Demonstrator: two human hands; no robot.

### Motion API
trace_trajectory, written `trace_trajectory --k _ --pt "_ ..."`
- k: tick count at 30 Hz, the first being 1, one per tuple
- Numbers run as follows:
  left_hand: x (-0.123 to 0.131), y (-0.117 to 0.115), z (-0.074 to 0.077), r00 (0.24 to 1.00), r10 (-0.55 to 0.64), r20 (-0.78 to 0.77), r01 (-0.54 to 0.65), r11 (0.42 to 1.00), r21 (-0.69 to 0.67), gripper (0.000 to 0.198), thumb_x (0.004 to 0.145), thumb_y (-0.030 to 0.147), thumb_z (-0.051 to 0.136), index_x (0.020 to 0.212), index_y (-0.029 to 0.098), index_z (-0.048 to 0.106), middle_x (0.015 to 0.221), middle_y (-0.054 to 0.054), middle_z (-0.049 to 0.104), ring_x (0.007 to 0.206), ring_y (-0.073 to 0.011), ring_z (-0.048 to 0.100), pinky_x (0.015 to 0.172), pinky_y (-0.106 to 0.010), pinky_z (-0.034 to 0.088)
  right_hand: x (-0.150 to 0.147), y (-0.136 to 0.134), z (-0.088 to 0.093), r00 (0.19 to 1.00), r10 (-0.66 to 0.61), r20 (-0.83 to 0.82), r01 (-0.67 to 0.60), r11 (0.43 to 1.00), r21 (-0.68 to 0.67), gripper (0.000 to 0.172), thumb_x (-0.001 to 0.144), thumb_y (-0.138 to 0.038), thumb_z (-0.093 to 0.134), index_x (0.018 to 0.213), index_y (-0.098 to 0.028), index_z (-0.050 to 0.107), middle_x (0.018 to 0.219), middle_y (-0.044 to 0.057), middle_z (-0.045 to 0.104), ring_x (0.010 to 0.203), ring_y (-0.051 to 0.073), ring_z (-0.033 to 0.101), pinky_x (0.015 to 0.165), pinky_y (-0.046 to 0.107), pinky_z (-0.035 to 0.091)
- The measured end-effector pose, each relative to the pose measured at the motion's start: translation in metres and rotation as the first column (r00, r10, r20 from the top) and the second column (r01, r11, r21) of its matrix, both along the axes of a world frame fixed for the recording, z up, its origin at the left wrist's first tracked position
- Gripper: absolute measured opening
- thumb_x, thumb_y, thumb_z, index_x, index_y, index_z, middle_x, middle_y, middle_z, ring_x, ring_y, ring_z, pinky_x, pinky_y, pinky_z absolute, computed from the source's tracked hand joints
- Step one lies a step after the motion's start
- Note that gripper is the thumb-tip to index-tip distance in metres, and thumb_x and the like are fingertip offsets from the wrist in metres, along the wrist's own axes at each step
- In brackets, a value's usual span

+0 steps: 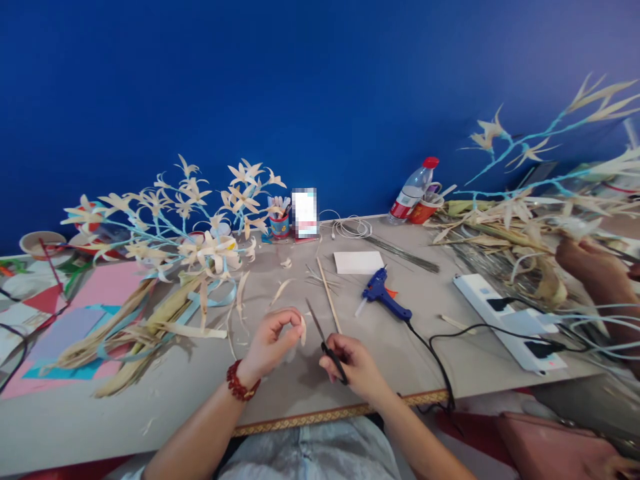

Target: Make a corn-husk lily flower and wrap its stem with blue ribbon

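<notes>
While left grip [275,337] pinches 1 pale strip [303,331] | right grip [356,365] closes round 1 scissors [327,349] | 1 glue gun [385,293]

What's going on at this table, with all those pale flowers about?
Someone at the table has scissors in the right grip and a small pale strip pinched in the left grip. Pale flowers on blue stems spread behind and to the left. A blue glue gun lies on the table to the right, beyond the scissors. At the far right is another person's arm.
</notes>
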State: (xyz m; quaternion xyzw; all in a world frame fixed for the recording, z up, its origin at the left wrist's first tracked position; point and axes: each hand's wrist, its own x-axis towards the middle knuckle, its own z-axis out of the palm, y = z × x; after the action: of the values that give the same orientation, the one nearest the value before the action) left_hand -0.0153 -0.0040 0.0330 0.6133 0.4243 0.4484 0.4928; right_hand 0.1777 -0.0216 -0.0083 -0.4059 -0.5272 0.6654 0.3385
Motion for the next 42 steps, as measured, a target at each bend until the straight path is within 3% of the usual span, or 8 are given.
trace_trajectory --k 3,7,15,20,23,27,36,42 --pt "0.0 0.001 0.0 0.997 -0.049 -0.062 0.05 0.999 0.011 0.021 0.085 0.03 0.056 0.067 0.018 0.056 0.072 -0.002 0.057 0.071 -0.0166 0.052 0.071 -0.029 0.04 -0.006 0.01 0.016 0.987 -0.097 -0.132 0.1 0.995 0.016 0.039 0.065 -0.044 0.08 0.075 -0.019 0.051 0.07 -0.003 0.056 0.058 0.009 0.049 0.052 0.02 0.039" --pt "0.001 0.003 0.005 0.978 -0.137 -0.158 0.143 0.989 0.03 0.023 0.085 0.03 0.056 0.066 0.018 0.057 0.069 -0.002 0.058 0.069 -0.0158 0.054 0.071 -0.027 0.041 -0.018 0.025 0.034 0.955 -0.159 -0.25 0.143 0.987 -0.079 0.035 0.067 -0.035 0.079 0.089 -0.02 0.055 0.076 -0.002 0.06 0.053 0.008 0.047 0.045 0.019 0.037" --pt "0.0 0.002 0.005 0.98 -0.141 -0.139 0.148 0.988 0.041 0.02 0.086 0.029 0.056 0.071 0.017 0.061 0.073 -0.004 0.061 0.07 -0.0163 0.054 0.071 -0.028 0.042 -0.015 0.031 0.032 0.966 -0.147 -0.211 0.125 0.986 -0.11 0.033 0.062 -0.028 0.081 0.081 -0.018 0.056 0.07 -0.003 0.06 0.053 0.008 0.049 0.046 0.019 0.041" --pt "0.0 0.003 -0.001 0.998 -0.041 0.04 0.041 0.999 -0.008 0.023 0.088 0.035 0.053 0.075 0.018 0.061 0.079 -0.005 0.059 0.077 -0.0179 0.054 0.075 -0.029 0.042 -0.014 0.024 0.032 0.946 -0.214 -0.245 0.202 0.977 -0.074 0.031 0.064 -0.027 0.081 0.081 -0.018 0.057 0.069 -0.003 0.059 0.052 0.008 0.049 0.047 0.02 0.041" --pt "0.005 0.001 -0.008 0.961 0.125 0.245 -0.114 0.992 -0.062 0.025 0.088 0.038 0.052 0.079 0.018 0.063 0.085 -0.006 0.059 0.082 -0.0185 0.054 0.079 -0.029 0.042 -0.018 0.02 0.031 0.886 -0.356 -0.296 0.373 0.928 0.001 0.027 0.068 -0.027 0.078 0.083 -0.019 0.056 0.07 -0.003 0.061 0.054 0.008 0.049 0.05 0.02 0.041" --pt "0.016 -0.007 -0.017 0.93 0.164 0.329 -0.122 0.982 -0.143 0.014 0.08 0.031 0.066 0.085 0.018 0.065 0.087 -0.004 0.058 0.081 -0.0167 0.054 0.078 -0.027 0.043 -0.026 0.016 0.029 0.824 -0.454 -0.34 0.499 0.865 0.054 0.029 0.068 -0.026 0.078 0.085 -0.021 0.055 0.074 -0.002 0.063 0.059 0.01 0.053 0.055 0.022 0.043" --pt "0.02 -0.011 -0.016 0.894 0.182 0.41 -0.122 0.978 -0.168 0.005 0.083 0.023 0.064 0.079 0.02 0.064 0.085 -0.002 0.057 0.086 -0.0169 0.055 0.081 -0.029 0.042 -0.034 0.011 0.029 0.879 -0.358 -0.314 0.384 0.923 0.023 0.037 0.065 -0.033 0.081 0.085 -0.022 0.052 0.074 -0.003 0.059 0.056 0.01 0.048 0.05 0.022 0.039" --pt "0.016 -0.009 -0.011 0.873 0.226 0.431 -0.187 0.974 -0.13 0.005 0.083 0.021 0.062 0.079 0.02 0.062 0.085 -0.002 0.058 0.086 -0.0163 0.054 0.082 -0.028 0.041 -0.018 0.007 0.02 0.981 -0.121 -0.155 0.132 0.989 0.065 0.038 0.071 -0.047 0.075 0.077 -0.018 0.051 0.069 -0.003 0.051 0.057 0.009 0.044 0.052 0.021 0.035"
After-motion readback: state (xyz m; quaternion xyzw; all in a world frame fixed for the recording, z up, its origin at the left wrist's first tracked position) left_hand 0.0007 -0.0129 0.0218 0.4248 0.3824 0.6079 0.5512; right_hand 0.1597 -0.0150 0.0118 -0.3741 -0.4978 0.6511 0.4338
